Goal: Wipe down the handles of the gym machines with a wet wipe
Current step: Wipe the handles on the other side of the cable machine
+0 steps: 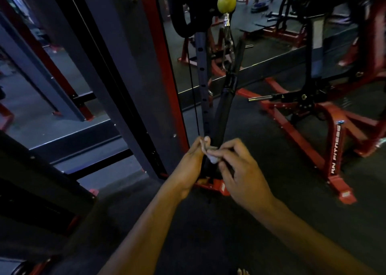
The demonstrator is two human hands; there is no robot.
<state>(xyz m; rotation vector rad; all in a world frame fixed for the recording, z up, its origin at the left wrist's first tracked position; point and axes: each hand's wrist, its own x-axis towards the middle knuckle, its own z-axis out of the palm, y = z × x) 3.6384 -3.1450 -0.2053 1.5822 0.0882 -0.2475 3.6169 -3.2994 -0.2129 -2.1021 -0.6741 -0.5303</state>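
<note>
The left hand (193,159) grips the black padded hanging handle (222,116); the right hand (240,174) pinches the crumpled white wipe (213,158), mostly hidden between both hands.

A long black handle (222,116) is hanging near the middle of the scene, sloping slightly from its far upper end, clipped beneath a yellow ball, down to its near lower end. A small crumpled white wet wipe (212,157) is lying against that lower end, partly hidden by fingers.
</note>
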